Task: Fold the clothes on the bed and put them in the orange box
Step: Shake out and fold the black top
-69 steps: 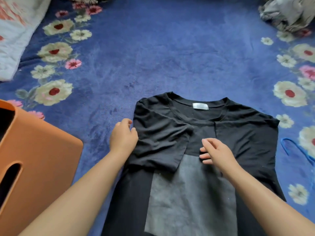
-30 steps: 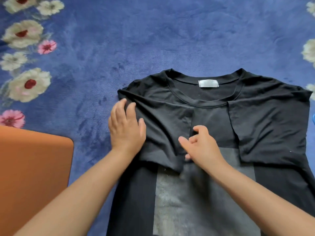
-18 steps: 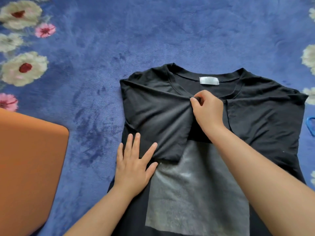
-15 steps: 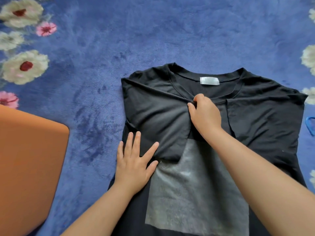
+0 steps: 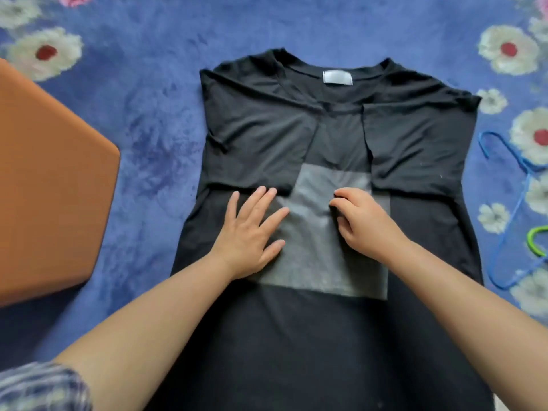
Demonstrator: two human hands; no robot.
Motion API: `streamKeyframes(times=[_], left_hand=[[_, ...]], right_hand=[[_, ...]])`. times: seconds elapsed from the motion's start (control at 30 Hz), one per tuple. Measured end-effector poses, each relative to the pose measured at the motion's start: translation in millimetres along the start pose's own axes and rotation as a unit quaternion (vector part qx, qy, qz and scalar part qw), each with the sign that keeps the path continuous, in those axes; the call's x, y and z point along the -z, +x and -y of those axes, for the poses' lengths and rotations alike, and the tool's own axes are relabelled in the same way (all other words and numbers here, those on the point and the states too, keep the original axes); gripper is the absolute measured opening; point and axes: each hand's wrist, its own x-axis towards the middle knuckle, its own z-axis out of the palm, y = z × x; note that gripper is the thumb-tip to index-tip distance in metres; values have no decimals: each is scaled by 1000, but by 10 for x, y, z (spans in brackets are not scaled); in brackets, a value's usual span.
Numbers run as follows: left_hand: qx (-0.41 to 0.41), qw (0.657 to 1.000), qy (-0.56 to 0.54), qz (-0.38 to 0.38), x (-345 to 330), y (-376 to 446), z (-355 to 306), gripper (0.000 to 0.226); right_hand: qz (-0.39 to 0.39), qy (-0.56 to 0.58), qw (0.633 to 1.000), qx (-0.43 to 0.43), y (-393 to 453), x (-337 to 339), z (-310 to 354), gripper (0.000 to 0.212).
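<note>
- Head view: black T-shirt [image 5: 326, 336] lies flat on the blue floral blanket [image 5: 154, 84], both sleeves folded inward over a grey square print [image 5: 323, 232]
- Long axis runs 12 to 6 o'clock, collar and white label [image 5: 337, 77] toward 12
- Left hand [image 5: 252, 232] presses flat, fingers spread, on the print's left edge
- Right hand [image 5: 363, 222] rests on the print with fingers curled; whether it pinches cloth, cannot tell
- Orange box [image 5: 44, 188] sits at 9 o'clock, blue hanger [image 5: 510, 209] at 3

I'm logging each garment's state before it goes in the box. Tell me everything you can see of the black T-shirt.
The black T-shirt lies flat on the blue floral blanket, collar away from the person, a white label inside the neck. It looks like soft knit. Both sleeves are folded inward over a grey square print. The left hand presses flat on it; the right hand rests on the print, fingers curled. Its hem is out of view.
</note>
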Motion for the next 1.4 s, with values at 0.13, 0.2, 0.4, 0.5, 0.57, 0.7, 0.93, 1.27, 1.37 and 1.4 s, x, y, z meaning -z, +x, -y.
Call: streamKeyframes(times=[0.13, 0.2, 0.4, 0.5, 0.57, 0.7, 0.93, 1.27, 1.37, 1.4], left_hand=[[-95, 993, -36, 55, 37, -386, -475, 54], [-129, 987, -40, 83, 29, -623, -705, 53], [-126, 962, 27, 242, 202, -1416, -1253, 85], [-132, 935, 57, 325, 282, -1789, -1473, 108], [-122, 925, 73, 354, 319, -2062, -1640, 119], [-34, 962, 102, 251, 185, -2467, -1679, 108], [107, 971, 135, 166, 303, -2455, -1440, 35], [308, 888, 210, 268, 1165, -1838, -904, 25], [304, 879, 241, 276, 1279, -1509, -805, 26], [296, 877, 253, 282, 1293, -1413, -781, 26]], right_hand=[[42, -28, 999, 6, -728, 2, 125, 21], [75, -42, 996, 24, -1106, -36, 169, 17], [206, -69, 973, 80, -2196, -46, 408, 51], [241, -87, 962, 94, -2586, -72, 493, 72], [262, -105, 954, 104, -2892, -143, 538, 83], [186, -163, 963, 109, -3390, -443, 462, 83], [93, -223, 970, 20, -3426, -493, 383, 50], [285, -176, 907, -253, -2544, 551, 315, 18], [319, -256, 867, -284, -2242, 837, 279, 30], [321, -274, 857, -297, -2157, 904, 266, 32]])
